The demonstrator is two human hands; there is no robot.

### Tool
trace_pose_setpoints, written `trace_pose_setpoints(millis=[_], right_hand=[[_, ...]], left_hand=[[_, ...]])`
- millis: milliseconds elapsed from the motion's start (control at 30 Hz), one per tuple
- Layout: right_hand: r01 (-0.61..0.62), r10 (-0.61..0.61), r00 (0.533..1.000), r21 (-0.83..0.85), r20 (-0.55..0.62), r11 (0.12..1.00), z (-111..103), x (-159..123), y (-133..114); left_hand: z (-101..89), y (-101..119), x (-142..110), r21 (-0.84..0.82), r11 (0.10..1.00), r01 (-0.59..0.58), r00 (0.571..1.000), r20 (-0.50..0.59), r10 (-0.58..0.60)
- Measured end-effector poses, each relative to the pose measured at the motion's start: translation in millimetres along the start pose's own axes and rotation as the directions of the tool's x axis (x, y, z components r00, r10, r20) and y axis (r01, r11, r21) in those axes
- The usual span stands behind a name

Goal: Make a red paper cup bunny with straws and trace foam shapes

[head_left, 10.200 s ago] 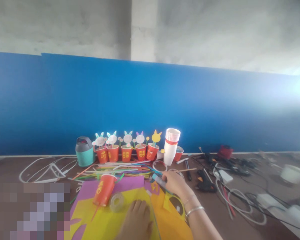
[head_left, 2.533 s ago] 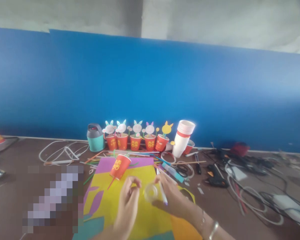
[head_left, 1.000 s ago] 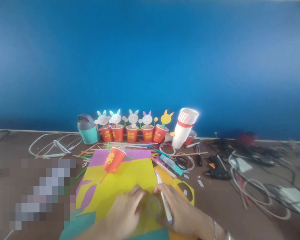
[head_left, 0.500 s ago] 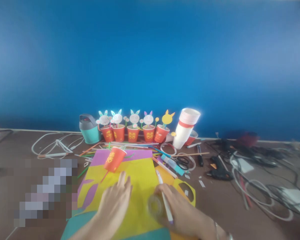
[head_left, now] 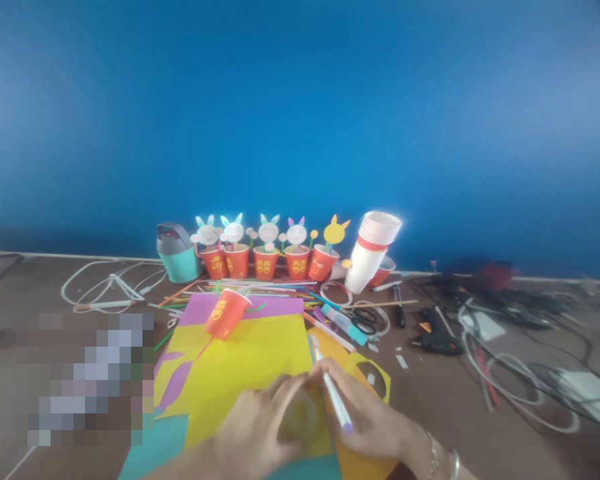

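My left hand [head_left: 257, 423] curls around the left side of a blurred, round, see-through roll of tape [head_left: 300, 420]. My right hand [head_left: 363, 413] is closed on a white marker [head_left: 336, 400] with a purple end, tilted across its fingers. The fingertips of both hands meet at the tape's upper edge. Beneath them lies a sheet of yellow paper [head_left: 260, 360] on top of purple paper [head_left: 275, 306] and teal paper [head_left: 160, 437]. A red paper cup [head_left: 228, 313] lies tipped on the sheets, with a thin red strip sticking out below it.
Red cups [head_left: 265, 265] with paper rabbit figures stand along the wall, beside a teal container [head_left: 179, 257] and leaning stacked white cups [head_left: 370, 253]. To the right are a glue stick [head_left: 345, 325], scissors [head_left: 365, 320], a glue gun [head_left: 437, 337] and tangled cables [head_left: 520, 380]. Orange paper [head_left: 365, 450] lies under my right hand.
My left hand has moved right and down from the yellow paper and closed around the roll of tape near my right hand. The marker stays in my right hand.
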State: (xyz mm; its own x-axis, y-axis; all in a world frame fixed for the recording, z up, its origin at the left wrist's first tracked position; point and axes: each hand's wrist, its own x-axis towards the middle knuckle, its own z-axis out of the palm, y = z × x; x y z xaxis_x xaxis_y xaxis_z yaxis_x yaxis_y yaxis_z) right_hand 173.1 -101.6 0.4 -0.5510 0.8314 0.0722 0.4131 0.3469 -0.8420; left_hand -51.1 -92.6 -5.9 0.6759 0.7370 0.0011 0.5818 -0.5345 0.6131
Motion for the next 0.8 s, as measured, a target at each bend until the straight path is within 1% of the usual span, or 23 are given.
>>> trace_pose_setpoints(millis=[100,167,233,400,500,600,667,733,800], right_hand=[[-0.034,0.043,0.996,0.126,-0.074,0.992,-1,2,3],[-0.037,0.055,0.993,0.158,-0.106,0.987,0,4,5],[-0.035,0.054,0.991,0.153,-0.122,0.988,1,5,6],[-0.016,0.027,0.993,0.095,-0.117,0.995,3,4,6],[-0.074,0.088,0.986,0.102,-0.141,0.992,4,3,8],[-0.143,0.169,0.976,0.18,-0.137,0.973,4,3,8],[-0.152,0.184,0.974,0.221,-0.134,0.963,4,3,5],[-0.131,0.167,0.971,0.205,-0.172,0.97,4,4,-1],[-0.132,0.169,0.956,0.162,-0.24,0.978,4,5,-6]], left_hand=[[2.3,-1,0,-0.032,0.999,-0.017,0.999,-0.033,0.015],[4.4,-2,1,-0.045,0.999,-0.03,0.999,-0.036,0.028],[6.8,-2,2,-0.035,0.999,-0.028,1.0,-0.011,0.028],[8.5,-1,4,-0.006,1.0,0.023,0.999,0.042,-0.023],[7.0,1,2,-0.017,0.999,0.028,0.998,0.051,-0.027],[8.3,1,0,0.008,0.999,0.053,0.999,0.004,-0.053],[10.1,1,0,0.05,0.996,0.068,0.998,-0.019,-0.067],[10.6,1,0,0.089,0.993,0.077,0.997,-0.003,-0.077],[8.8,3,1,0.099,0.991,0.089,0.996,0.018,-0.091]])
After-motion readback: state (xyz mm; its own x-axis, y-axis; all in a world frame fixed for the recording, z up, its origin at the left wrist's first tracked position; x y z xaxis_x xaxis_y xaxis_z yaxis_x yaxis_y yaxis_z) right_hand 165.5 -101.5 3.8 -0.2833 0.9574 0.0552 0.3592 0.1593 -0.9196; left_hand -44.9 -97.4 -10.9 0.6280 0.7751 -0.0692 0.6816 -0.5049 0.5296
